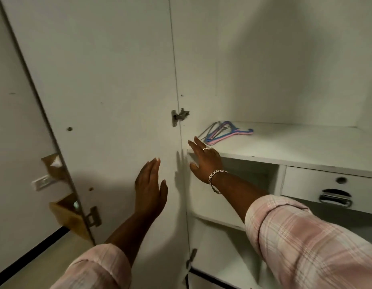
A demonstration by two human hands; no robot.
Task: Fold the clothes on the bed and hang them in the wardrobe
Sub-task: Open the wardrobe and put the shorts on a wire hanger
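I face an open white wardrobe. Its left door stands swung open. A small pile of pink and blue plastic hangers lies at the left end of a white shelf. My right hand, with a ring and a chain bracelet, stretches toward the shelf's front left corner, fingers spread and straight, a short way from the hangers. My left hand is held flat with straight fingers in front of the open door. Neither hand holds anything. No clothes or bed are in view.
Below the shelf at the right is a drawer with a chrome handle and keyhole. Lower white compartments sit under it. A hinge joins door and wardrobe side. At far left are a wall socket and brown paper.
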